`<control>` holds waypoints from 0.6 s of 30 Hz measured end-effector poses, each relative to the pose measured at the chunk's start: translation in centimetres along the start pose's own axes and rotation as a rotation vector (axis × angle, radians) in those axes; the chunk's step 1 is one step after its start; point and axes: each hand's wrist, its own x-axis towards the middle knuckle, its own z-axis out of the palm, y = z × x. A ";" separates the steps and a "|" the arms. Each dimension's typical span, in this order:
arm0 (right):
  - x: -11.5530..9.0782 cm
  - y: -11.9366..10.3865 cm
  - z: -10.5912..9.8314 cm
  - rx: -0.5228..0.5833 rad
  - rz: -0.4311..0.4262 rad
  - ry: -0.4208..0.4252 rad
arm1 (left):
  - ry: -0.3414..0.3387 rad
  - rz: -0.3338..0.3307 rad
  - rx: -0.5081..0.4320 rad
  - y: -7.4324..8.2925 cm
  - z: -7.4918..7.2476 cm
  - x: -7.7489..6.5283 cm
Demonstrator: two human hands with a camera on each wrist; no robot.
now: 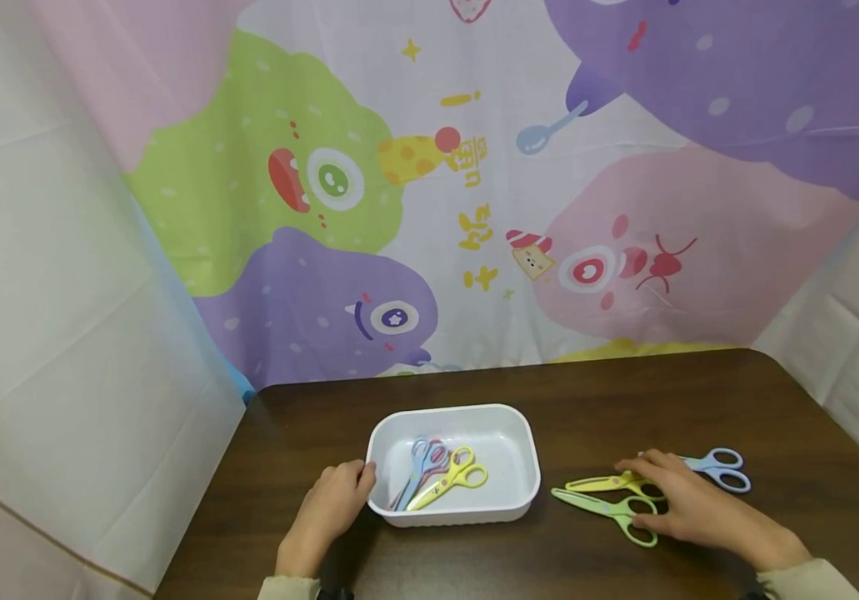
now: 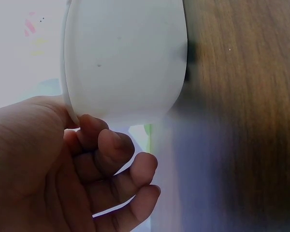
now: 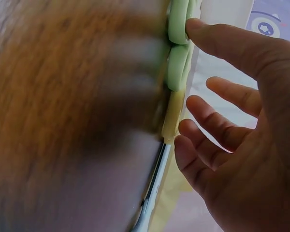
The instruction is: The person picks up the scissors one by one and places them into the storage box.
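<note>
My left hand (image 1: 332,500) pinches the left rim of a white plastic tray (image 1: 466,518) between thumb and fingers. Inside the tray lie blue scissors (image 1: 420,471) and yellow scissors (image 1: 455,477), with pinkish-red scissors mostly hidden under them. On the table to the right, my right hand (image 1: 691,504) is spread low over more scissors. Its thumb tip touches a handle loop of the green scissors (image 1: 597,505). Other fingers reach over the second yellow scissors (image 1: 594,483), whose handles are partly covered. Past the knuckles lie light blue scissors (image 1: 723,471), their blades hidden by the hand.
Everything stands on a dark brown wooden table (image 1: 474,558). A cartoon-printed cloth (image 1: 489,317) hangs behind its far edge, and pale cloth walls (image 1: 84,317) close in both sides.
</note>
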 end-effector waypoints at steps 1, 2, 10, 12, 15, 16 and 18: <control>0.0 0.1 0.0 0.007 0.000 0.003 | 0.001 0.001 0.001 0.0 0.0 0.0; 0.0 0.1 0.1 0.010 0.000 0.008 | 0.002 0.003 0.002 0.0 0.0 0.0; 0.6 1.3 1.3 -0.049 -0.174 0.149 | 0.010 0.006 0.004 0.0 0.0 0.0; 0.7 1.5 1.6 -0.033 -0.214 0.166 | 0.007 0.003 0.002 0.0 0.0 0.0; 0.9 1.6 1.7 -0.020 -0.220 0.168 | 0.006 0.002 -0.001 0.0 0.0 0.0; 1.0 1.6 1.7 -0.018 -0.214 0.164 | 0.007 0.001 -0.004 0.0 0.1 0.0; 1.1 1.6 1.6 -0.017 -0.205 0.159 | 0.010 0.002 -0.006 0.0 0.1 0.0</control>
